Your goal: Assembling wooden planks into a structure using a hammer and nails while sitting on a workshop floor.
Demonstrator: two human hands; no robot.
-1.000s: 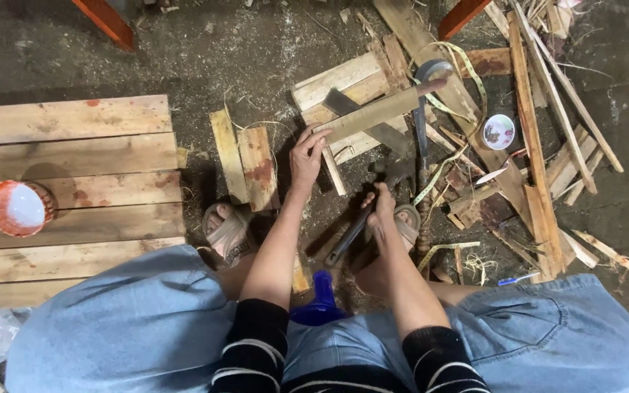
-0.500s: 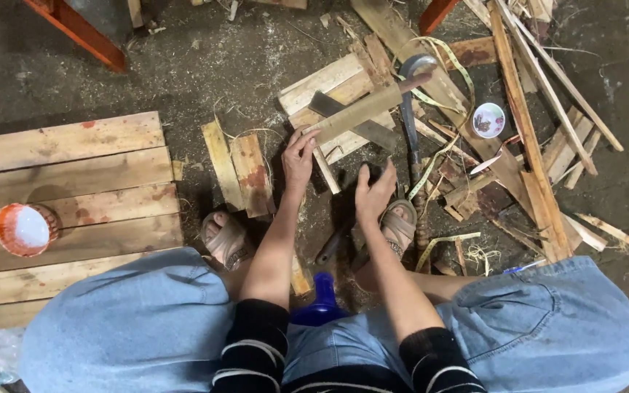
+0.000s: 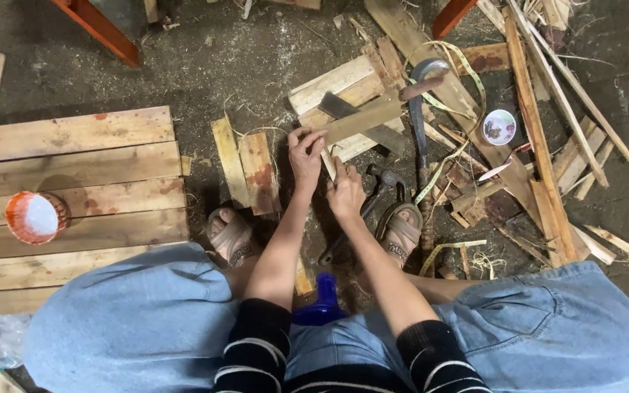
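Looking down, we see our left hand (image 3: 304, 154) with its fingertips pinched on the end of a flat wooden strip (image 3: 362, 121) that lies across pale boards (image 3: 333, 84) on the dirty floor. Our right hand (image 3: 346, 193) is just beside it, the fingers closed narrow around a thin wood sliver (image 3: 328, 163). A hammer (image 3: 373, 191) lies under this hand, near the sandalled foot (image 3: 402, 231). On the left, an orange bowl (image 3: 32, 217) stands on the plank pallet (image 3: 81, 160). A small white bowl (image 3: 499, 126) sits among the scrap sticks, well apart.
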